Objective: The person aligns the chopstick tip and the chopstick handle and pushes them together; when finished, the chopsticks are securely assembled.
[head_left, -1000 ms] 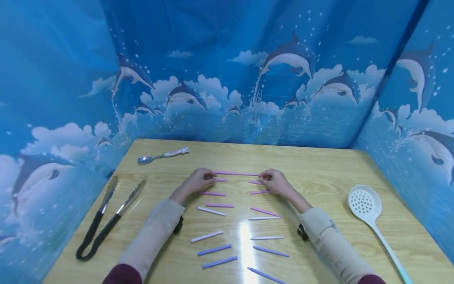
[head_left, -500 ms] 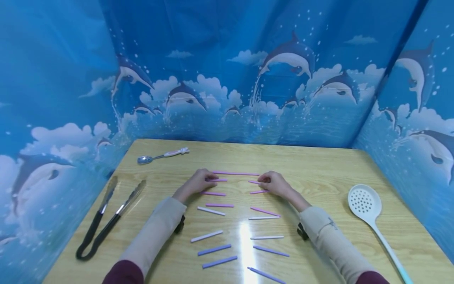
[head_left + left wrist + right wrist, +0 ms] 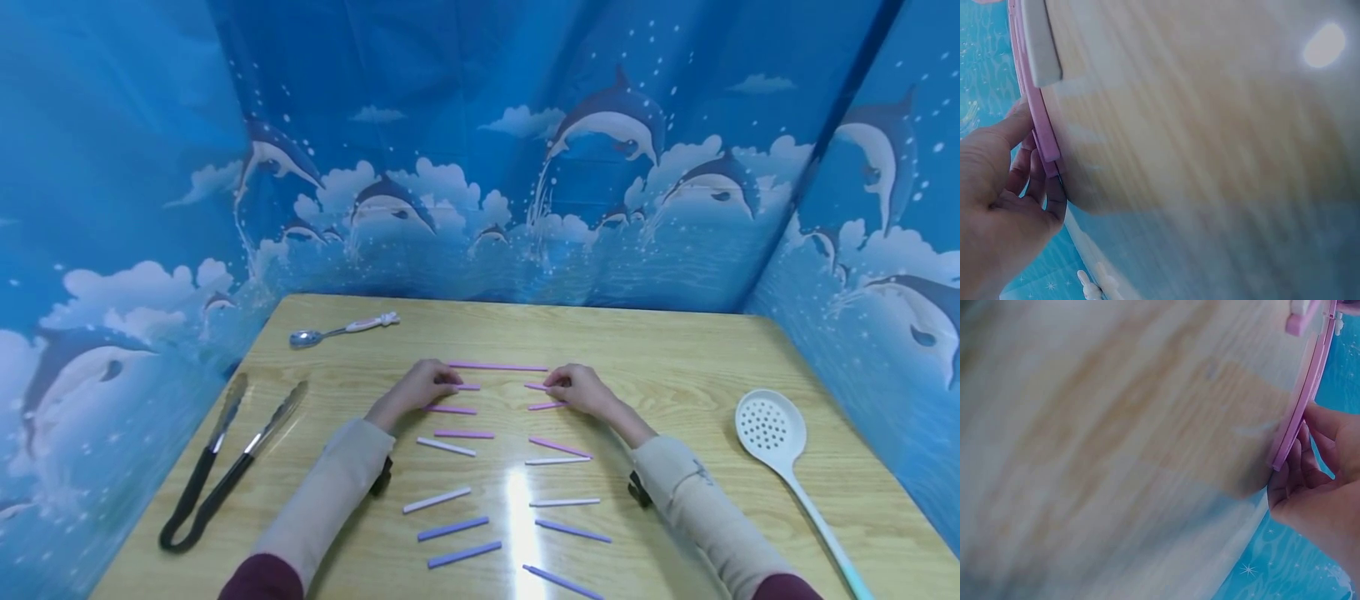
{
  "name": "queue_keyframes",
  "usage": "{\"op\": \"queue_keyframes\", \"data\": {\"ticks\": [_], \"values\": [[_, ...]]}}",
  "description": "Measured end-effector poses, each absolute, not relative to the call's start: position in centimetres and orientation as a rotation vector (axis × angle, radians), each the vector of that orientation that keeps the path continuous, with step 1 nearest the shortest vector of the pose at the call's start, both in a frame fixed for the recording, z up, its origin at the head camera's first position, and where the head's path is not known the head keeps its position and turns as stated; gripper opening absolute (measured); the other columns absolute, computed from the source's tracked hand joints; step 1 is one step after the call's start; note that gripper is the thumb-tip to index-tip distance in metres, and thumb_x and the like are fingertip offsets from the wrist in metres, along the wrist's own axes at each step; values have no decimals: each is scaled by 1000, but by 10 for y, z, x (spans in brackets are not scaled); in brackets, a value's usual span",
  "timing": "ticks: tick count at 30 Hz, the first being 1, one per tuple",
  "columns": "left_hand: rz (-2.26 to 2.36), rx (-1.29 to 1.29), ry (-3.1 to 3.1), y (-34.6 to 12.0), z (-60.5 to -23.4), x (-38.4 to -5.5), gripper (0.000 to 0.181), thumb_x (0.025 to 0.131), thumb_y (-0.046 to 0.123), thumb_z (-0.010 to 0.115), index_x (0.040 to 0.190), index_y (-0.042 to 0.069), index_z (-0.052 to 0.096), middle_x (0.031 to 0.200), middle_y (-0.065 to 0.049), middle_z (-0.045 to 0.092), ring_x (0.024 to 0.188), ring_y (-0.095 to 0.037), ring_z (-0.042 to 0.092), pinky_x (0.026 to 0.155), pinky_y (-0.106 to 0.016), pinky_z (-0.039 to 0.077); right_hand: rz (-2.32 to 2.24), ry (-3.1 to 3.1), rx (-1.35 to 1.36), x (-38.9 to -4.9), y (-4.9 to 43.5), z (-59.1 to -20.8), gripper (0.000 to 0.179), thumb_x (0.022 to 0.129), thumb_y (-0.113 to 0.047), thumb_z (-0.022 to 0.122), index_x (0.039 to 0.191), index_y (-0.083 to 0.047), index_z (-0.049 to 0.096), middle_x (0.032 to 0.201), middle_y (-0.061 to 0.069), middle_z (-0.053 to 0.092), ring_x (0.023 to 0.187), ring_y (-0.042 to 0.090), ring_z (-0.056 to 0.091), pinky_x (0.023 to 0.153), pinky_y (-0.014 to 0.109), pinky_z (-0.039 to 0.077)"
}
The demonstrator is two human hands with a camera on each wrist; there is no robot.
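Observation:
Near the far middle of the table, a long pink stick [image 3: 498, 367] lies crosswise. Just in front of its left end, my left hand [image 3: 417, 388] pinches a short pink stick [image 3: 468, 387] between thumb and fingers. On the other side, my right hand [image 3: 585, 390] pinches another short pink stick [image 3: 534, 386] by its right end. More pink sticks lie nearer: one [image 3: 453, 410] under the left hand, one [image 3: 547, 406] by the right fingers. In the left wrist view the thumb lies along a pink stick [image 3: 1041, 119]; the right wrist view shows fingertips behind a pink stick [image 3: 1291, 434].
Two loose columns of sticks run toward me, with white sticks [image 3: 437, 500] and blue-violet sticks [image 3: 465, 554]. Black-handled tongs [image 3: 217, 492] and a spoon [image 3: 345, 330] lie left, a white slotted skimmer [image 3: 772, 429] right. A dolphin-print curtain [image 3: 480, 167] borders the wooden table [image 3: 660, 350].
Both hands have left the ends of the long pink stick and come slightly nearer to me. The left hand has taken a short pink stick and shifted it a little toward me.

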State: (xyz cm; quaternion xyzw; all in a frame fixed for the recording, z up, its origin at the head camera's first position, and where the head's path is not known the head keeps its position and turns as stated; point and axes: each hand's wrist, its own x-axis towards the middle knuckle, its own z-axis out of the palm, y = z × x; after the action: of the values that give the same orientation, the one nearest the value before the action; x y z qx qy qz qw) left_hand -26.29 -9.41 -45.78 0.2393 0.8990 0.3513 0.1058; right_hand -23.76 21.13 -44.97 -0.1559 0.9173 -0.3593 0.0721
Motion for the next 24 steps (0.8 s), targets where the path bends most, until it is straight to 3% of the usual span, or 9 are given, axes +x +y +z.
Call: {"op": "queue_keyframes", "data": {"ticks": [15,24], "values": [[1138,697,2688,-88,-448,-254,17,89,7,64,105,3,70,102,-12,70,96,-26,63,87,-38,51,-1114,2807,-532,-234,207,-445,12,89,-6,64,96,2,69,91,11,65,82,18,57,73,29,49],[1219,790,2713,-81,-450,-250,16,88,2,63,102,2,71,99,-13,70,91,-25,64,82,-36,52,-1166,2812,-622,-228,195,-441,11,89,-5,64,95,2,69,85,7,61,79,15,55,71,26,49]]}}
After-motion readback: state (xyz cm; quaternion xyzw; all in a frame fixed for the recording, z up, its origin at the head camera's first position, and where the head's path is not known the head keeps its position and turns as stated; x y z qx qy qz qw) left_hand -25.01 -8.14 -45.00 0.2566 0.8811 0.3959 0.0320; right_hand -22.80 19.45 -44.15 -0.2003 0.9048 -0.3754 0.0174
